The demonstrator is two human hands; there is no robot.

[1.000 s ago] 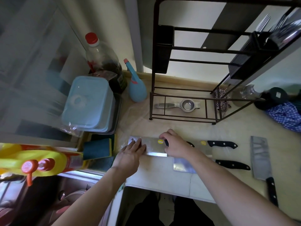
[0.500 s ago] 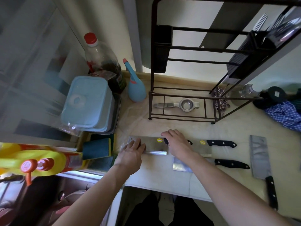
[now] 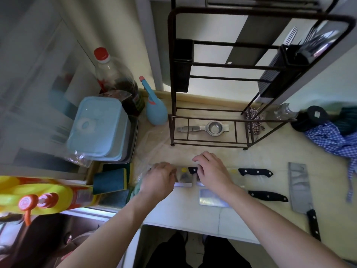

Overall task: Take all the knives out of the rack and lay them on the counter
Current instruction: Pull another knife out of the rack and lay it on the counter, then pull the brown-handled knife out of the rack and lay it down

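At counter front, both hands sit on one cleaver (image 3: pixel 185 177) that lies flat on the counter (image 3: pixel 270 155). Left hand (image 3: pixel 160 179) is curled down over the blade end, fingers narrow and pressing; right hand (image 3: pixel 213 171) covers the handle, fingers spread low over it. Whether either one actually grips or only pushes, cannot tell (only a bit of black handle and a strip of blade show between them).

Outward: second cleaver (image 3: pixel 255 172) lies just to the right, handle pointing right, its blade partly under the right hand. Third cleaver (image 3: pixel 267 196) lies just in front of that, blade under the forearm. Fourth cleaver (image 3: pixel 301 192) sits well apart on the right, blade away, handle toward the counter edge.

Rack (image 3: pixel 210 120) stands behind, near the hands. Its bars look bare of knives; only a metal squeezer (image 3: pixel 204 128) sits in its base. A black holder (image 3: pixel 295 53) at top right carries forks and dark handles, too blurred to say if a knife is among them.

Judgement: task looks nearly done, pending that holder.

Risks:
- left palm over the blade: any slide along the edge cuts it
- blades crowd close, so nudging one shifts its neighbour
- fourth cleaver's handle is near the front edge; a forearm sweep could knock it off
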